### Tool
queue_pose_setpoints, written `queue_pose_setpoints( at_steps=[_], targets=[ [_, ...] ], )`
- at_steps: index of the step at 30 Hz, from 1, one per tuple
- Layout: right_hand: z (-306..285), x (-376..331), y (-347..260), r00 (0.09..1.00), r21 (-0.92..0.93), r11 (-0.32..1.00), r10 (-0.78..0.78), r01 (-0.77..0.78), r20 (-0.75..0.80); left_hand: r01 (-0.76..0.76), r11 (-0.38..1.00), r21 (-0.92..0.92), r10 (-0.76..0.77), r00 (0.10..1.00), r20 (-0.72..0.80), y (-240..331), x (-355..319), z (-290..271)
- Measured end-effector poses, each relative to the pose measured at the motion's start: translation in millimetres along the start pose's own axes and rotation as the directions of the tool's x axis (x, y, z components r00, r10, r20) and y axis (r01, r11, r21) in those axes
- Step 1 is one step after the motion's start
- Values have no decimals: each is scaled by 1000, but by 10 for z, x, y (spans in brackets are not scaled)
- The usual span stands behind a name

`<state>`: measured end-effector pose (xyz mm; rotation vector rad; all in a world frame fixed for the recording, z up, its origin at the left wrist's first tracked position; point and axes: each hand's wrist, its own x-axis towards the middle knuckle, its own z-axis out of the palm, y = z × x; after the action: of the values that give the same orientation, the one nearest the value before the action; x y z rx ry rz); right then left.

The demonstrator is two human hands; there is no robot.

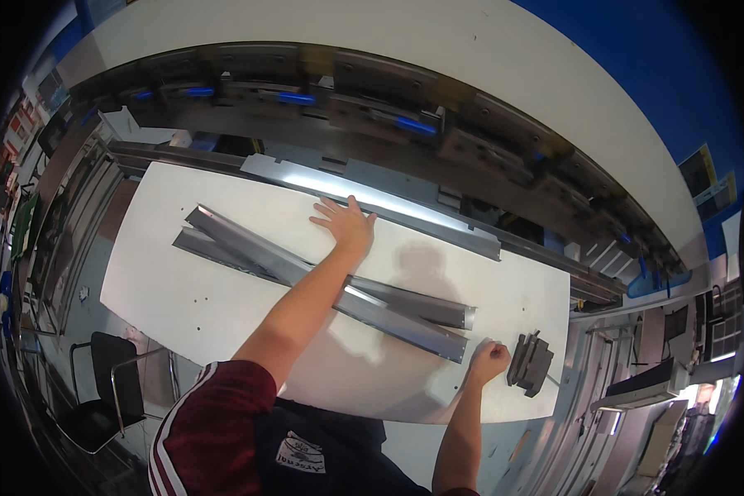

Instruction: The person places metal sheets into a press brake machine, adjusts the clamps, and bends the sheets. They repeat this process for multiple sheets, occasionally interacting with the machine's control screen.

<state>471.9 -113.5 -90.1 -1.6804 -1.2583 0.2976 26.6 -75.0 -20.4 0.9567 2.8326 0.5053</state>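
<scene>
My left hand (345,225) is stretched forward over the white table, its fingers spread. The fingertips are at the near edge of a long, shiny bent metal strip (372,198) lying along the dark machine bed; whether they press on it I cannot tell. Beneath my left forearm two long grey metal profiles (401,322) lie crossed at a shallow angle on the table. My right hand (492,360) is closed near the table's right end, and anything inside the fist is hidden. Just right of it sits a small group of dark metal blocks (530,364), apart from the hand.
A press brake's upper tooling (380,83), with several blue-marked clamps, spans the far side above the strip. The white table (153,248) has a few small holes. A black chair (112,380) stands at the lower left. Shelving (636,339) is at the right.
</scene>
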Motion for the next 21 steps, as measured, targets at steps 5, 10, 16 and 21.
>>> queue_pose_setpoints(
  at_steps=[5,10,16,21],
  targets=[
    [-11,12,22,999,-14,1000,7,-6,42,17,998,-57,-20,999,-44,102,49,127],
    [-7,10,34,999,-41,998,-40,40,7,-26,998,-65,18,992,-125,51,47,290],
    [-29,16,25,998,-30,998,-45,46,37,-55,996,-67,41,981,-190,2,12,379],
    [-29,20,32,999,-22,1000,-17,18,30,-65,995,-72,48,977,-209,5,-11,383]
  ],
)
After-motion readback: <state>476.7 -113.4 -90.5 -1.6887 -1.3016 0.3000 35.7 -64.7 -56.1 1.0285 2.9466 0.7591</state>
